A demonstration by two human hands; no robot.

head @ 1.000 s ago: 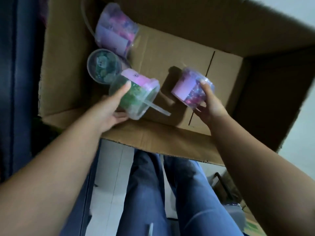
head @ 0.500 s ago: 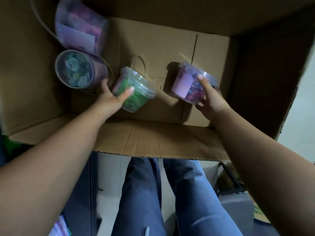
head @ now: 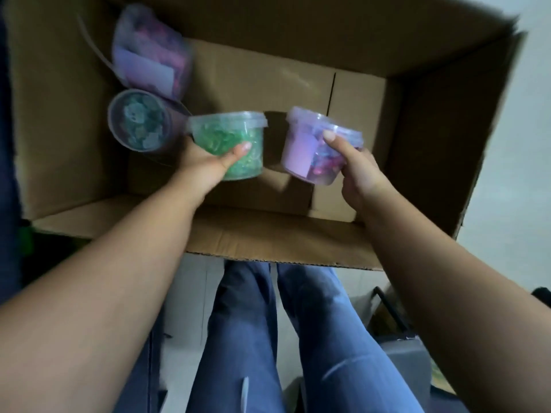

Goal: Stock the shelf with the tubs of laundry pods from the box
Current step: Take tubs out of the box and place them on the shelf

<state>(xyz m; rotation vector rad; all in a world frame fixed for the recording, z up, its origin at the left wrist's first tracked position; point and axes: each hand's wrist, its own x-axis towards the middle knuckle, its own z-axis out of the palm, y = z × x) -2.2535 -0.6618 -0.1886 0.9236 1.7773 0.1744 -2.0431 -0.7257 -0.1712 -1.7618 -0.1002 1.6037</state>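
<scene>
An open cardboard box lies below me. My left hand grips a clear tub of green pods, held upright above the box floor with my thumb across its front. To its right, my right hand grips a purple-labelled tub of pink and purple pods, tilted slightly. Two more tubs lie in the box's left part: one with teal pods, its lid facing me, and a purple one on its side behind it.
My legs in blue jeans stand just in front of the box's near flap. A dark blue surface runs along the left edge. Pale floor shows to the right of the box. A dark object sits at lower right.
Both hands have lifted their tubs off the box floor. The green tub, tilted on its side before, now stands upright in my left hand.
</scene>
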